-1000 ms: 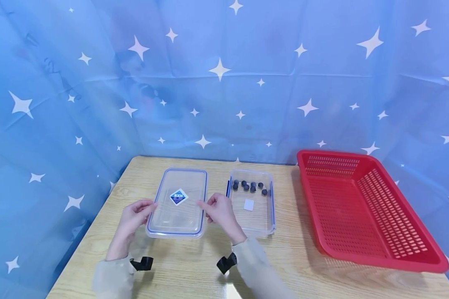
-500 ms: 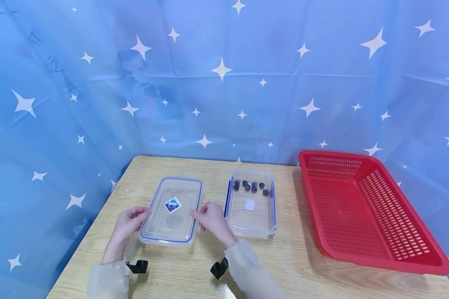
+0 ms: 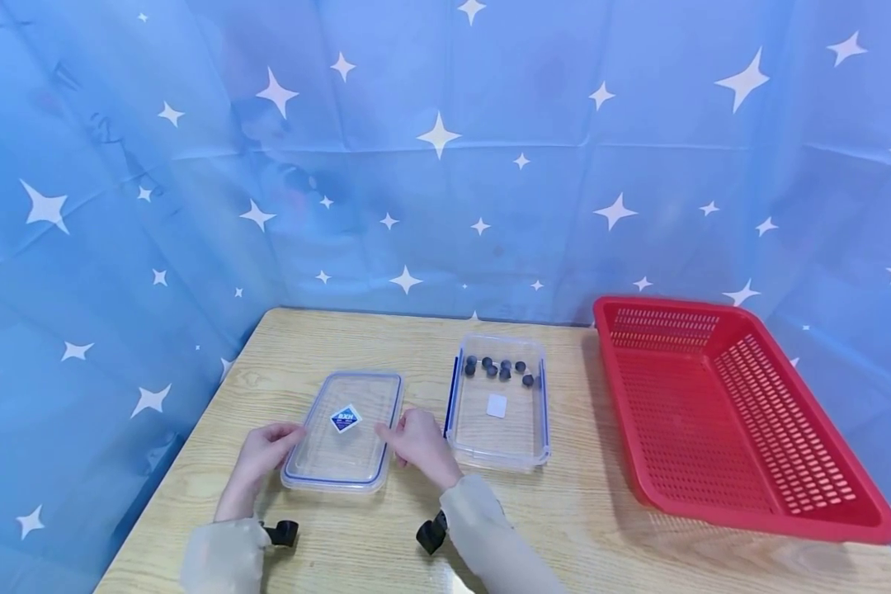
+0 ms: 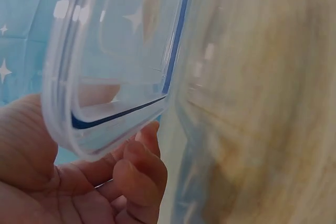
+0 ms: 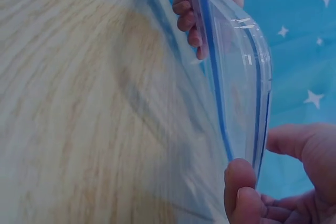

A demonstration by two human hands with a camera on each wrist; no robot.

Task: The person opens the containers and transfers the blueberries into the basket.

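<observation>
A clear plastic lid [image 3: 341, 433] with a blue seal and a diamond sticker is held low over the wooden table [image 3: 564, 511]. My left hand [image 3: 267, 450] grips its left edge and my right hand [image 3: 408, 437] pinches its right edge. In the left wrist view the lid [image 4: 126, 51] sits between thumb and curled fingers [image 4: 139, 166]. In the right wrist view the lid [image 5: 239, 77] stands edge-on above the tabletop, with my thumb [image 5: 304, 145] behind it. To the right stands an uncovered clear container [image 3: 542, 412] holding several small dark round pieces [image 3: 501, 369] and a white square [image 3: 496, 405].
A large red perforated basket [image 3: 713, 429] lies on the table's right side. A blue star-patterned cloth [image 3: 445, 165] backs and flanks the table. The table's left edge runs close to my left arm.
Both hands have brought the lid down and toward me, from tilted up beside the container to nearly flat just above the table.
</observation>
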